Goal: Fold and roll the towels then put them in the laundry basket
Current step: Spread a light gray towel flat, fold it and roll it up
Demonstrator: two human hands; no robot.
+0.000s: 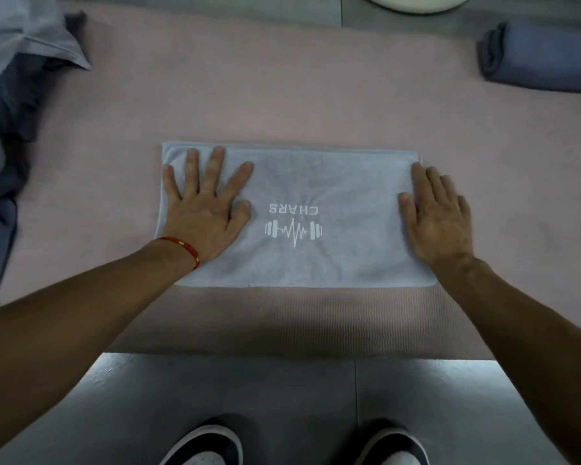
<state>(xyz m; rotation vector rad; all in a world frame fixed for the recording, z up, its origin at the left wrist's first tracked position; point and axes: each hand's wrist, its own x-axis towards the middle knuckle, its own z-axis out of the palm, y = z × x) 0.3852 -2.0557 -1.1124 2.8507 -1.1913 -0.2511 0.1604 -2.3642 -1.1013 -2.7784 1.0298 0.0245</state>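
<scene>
A light blue towel, folded into a flat rectangle with a white dumbbell logo, lies on the pink mat. My left hand presses flat on its left part with fingers spread. Along the towel's right edge my right hand lies flat, fingers straight. A darker blue rolled towel sits at the far right of the mat. A heap of unfolded blue and grey towels lies at the far left. The pale rim of a round container shows at the top edge; I cannot tell if it is the basket.
The mat's near edge ends at a grey tiled floor. My two shoes stand on the floor below the mat.
</scene>
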